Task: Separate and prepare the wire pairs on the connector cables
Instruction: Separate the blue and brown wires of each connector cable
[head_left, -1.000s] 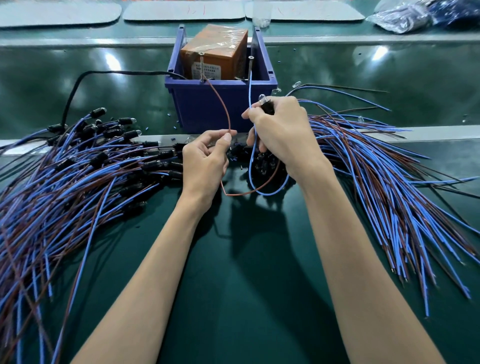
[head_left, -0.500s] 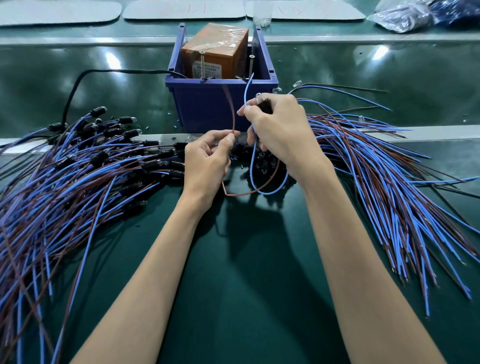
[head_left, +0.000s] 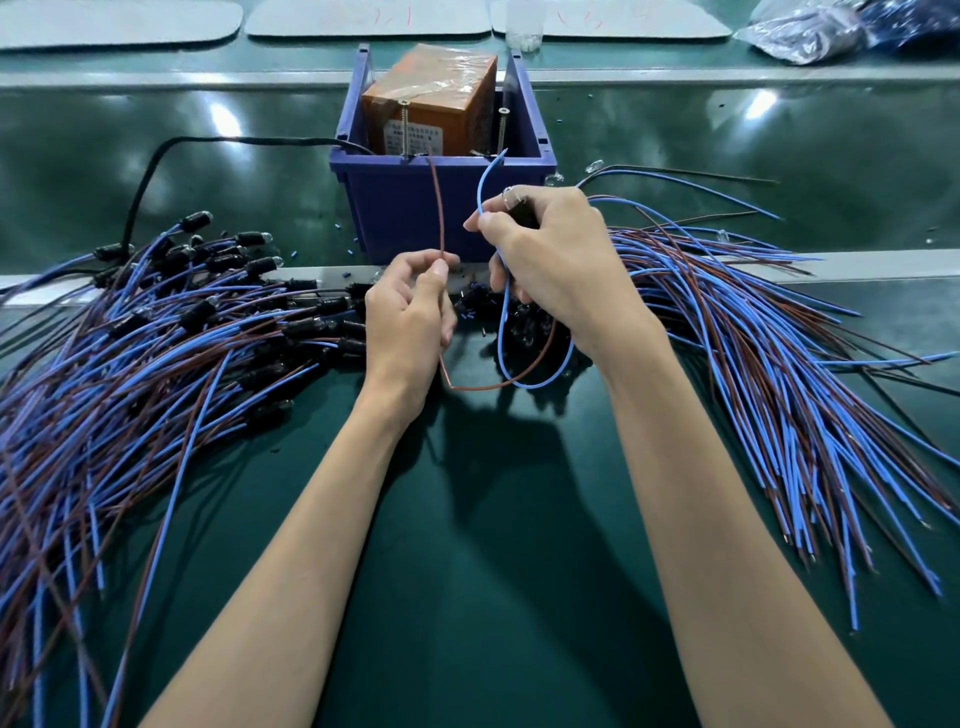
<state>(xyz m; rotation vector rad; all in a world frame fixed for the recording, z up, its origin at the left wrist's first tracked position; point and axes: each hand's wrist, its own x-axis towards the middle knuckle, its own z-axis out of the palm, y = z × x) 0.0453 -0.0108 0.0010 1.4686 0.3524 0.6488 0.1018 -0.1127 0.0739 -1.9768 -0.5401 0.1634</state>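
My left hand (head_left: 408, 317) pinches a brown wire (head_left: 439, 208) between thumb and forefinger; the wire rises toward the front rim of the blue bin (head_left: 447, 208). My right hand (head_left: 553, 260) pinches the matching blue wire (head_left: 488, 174) and also grips the cable's black connector, of which only the clear tip shows above the fingers. Both wires loop down below the hands over the green mat. A heap of black connectors (head_left: 524, 327) lies under my right hand.
A large pile of blue and brown cables with black connectors (head_left: 156, 332) fans out at left, another pile (head_left: 779, 364) at right. The blue bin holds an orange box (head_left: 431, 98) and two upright screws. A black cord (head_left: 156, 161) runs left from the bin.
The free ends of both wires have pulled away from the screws on the bin's rim. The blue wire now curves up freely beside my right hand.
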